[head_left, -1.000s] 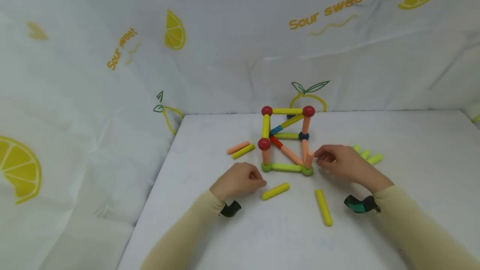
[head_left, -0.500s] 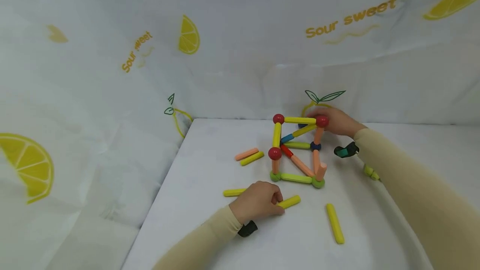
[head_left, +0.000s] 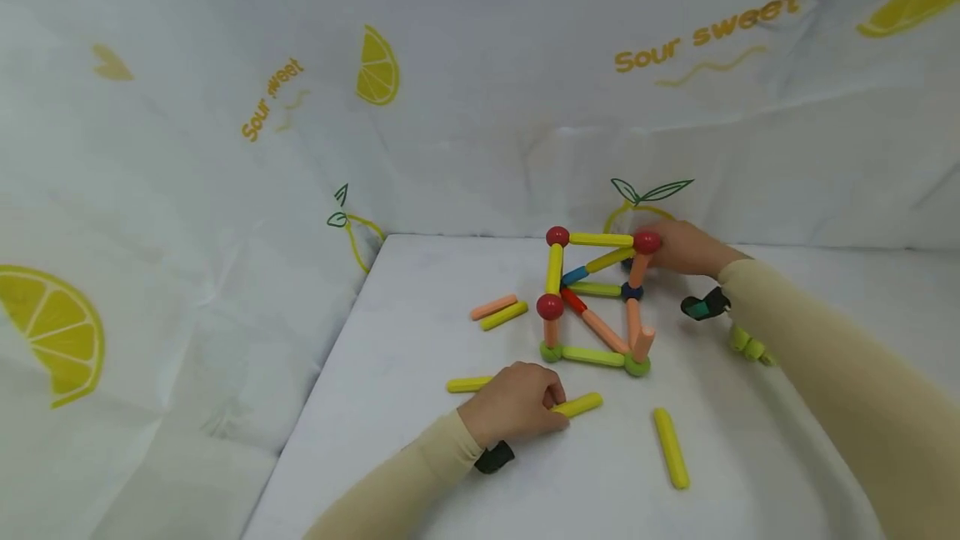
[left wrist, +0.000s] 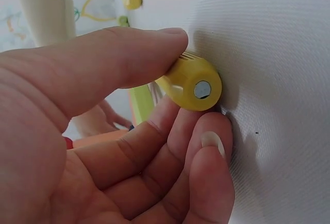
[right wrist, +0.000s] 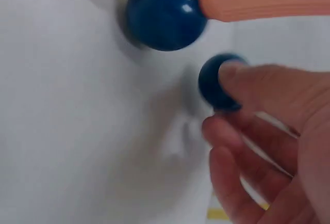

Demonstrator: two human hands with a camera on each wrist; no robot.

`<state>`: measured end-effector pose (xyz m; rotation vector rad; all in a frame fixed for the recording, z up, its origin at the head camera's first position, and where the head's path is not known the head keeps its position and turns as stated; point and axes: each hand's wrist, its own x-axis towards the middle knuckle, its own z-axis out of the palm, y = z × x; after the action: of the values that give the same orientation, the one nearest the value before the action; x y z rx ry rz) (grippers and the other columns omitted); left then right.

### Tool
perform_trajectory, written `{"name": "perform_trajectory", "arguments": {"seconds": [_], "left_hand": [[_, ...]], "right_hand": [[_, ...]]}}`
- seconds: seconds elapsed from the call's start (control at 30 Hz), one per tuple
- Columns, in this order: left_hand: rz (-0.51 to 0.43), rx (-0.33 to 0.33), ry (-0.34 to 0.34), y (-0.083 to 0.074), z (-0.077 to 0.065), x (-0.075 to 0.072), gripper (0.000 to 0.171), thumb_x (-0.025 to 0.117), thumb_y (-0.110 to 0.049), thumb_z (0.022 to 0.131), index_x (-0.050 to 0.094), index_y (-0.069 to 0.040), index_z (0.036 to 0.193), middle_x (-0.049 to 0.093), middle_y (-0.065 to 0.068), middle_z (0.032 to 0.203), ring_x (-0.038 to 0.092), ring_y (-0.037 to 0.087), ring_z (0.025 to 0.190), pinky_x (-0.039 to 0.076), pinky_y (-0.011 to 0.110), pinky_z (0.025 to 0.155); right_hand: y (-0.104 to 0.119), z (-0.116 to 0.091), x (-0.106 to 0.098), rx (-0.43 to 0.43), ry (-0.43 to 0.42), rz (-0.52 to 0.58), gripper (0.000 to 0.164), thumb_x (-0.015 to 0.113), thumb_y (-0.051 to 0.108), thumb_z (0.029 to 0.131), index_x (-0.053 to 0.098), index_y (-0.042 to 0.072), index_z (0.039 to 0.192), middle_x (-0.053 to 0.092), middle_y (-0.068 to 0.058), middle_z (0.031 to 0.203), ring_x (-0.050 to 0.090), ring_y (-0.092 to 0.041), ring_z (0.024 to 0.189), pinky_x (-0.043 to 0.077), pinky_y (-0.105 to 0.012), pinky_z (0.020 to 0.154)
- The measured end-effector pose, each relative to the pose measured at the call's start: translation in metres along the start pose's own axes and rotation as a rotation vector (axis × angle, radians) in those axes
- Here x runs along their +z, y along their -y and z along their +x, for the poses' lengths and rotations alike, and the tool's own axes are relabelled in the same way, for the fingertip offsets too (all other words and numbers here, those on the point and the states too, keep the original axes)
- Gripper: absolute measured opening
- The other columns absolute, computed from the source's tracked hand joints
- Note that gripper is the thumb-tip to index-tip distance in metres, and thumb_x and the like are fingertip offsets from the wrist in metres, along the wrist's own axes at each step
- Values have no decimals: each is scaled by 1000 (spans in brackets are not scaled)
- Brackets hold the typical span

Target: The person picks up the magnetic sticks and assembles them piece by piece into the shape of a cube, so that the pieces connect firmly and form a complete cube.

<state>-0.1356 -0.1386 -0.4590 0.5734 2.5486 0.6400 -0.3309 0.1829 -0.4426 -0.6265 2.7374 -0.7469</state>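
Note:
My left hand [head_left: 517, 398] pinches a yellow magnetic rod [head_left: 581, 404] lying at the front of the table. In the left wrist view the thumb presses the rod [left wrist: 193, 87] from one side, fingers against the other, its metal end showing. Behind the cube-like frame of rods and balls, my right hand [head_left: 686, 248] grips a loose blue ball [right wrist: 214, 82] between thumb and fingers. The frame has red balls [head_left: 550, 307] on three upper corners and green balls [head_left: 637, 365] at the near base. A short orange rod [head_left: 643, 343] stands up from the near right ball, its top bare.
Another yellow rod [head_left: 671, 448] lies front right, and one more yellow rod [head_left: 468, 385] is partly behind my left hand. An orange rod [head_left: 493, 307] and a yellow rod [head_left: 504, 316] lie left of the frame. Several light green rods [head_left: 750, 346] sit beside my right sleeve.
My right hand has gone from the frame's near right corner to behind it, taken hold of the blue ball and drawn it rightward. My left hand has moved right and pinched the yellow rod.

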Motion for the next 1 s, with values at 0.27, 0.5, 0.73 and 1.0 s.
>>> {"name": "perform_trajectory", "arguments": {"seconds": [0.27, 0.5, 0.73, 1.0], "left_hand": [[-18, -5, -16, 5, -1, -5, 15, 88, -25, 92, 77, -16, 97, 63, -11, 78, 56, 5, 76, 48, 19, 72], [7, 0, -37, 8, -3, -6, 14, 87, -25, 92, 77, -17, 96, 61, -10, 74, 54, 4, 74, 47, 19, 70], [4, 25, -4, 3, -1, -2, 12, 85, -23, 94, 78, -14, 98, 63, -10, 77, 55, 5, 76, 48, 19, 71], [91, 200, -64, -17, -15, -18, 12, 81, -25, 98, 79, -19, 108, 69, -13, 89, 59, 4, 82, 50, 16, 77]], "right_hand": [[22, -102, -10, 154, -196, 166, 54, 71, 45, 105, 64, 9, 143, 72, -20, 131, 68, -40, 119, 59, -44, 91], [81, -150, 27, -11, -341, 273, 37, 79, 26, 101, 70, 15, 136, 75, -10, 127, 72, -4, 99, 58, -16, 79], [95, -160, 47, -79, -397, 242, 35, 83, 22, 98, 72, 18, 131, 77, -5, 126, 65, 9, 96, 57, -13, 82], [94, -167, 49, -75, -403, 251, 34, 82, 21, 98, 71, 19, 130, 77, -2, 124, 67, 6, 98, 57, -13, 84]]}}
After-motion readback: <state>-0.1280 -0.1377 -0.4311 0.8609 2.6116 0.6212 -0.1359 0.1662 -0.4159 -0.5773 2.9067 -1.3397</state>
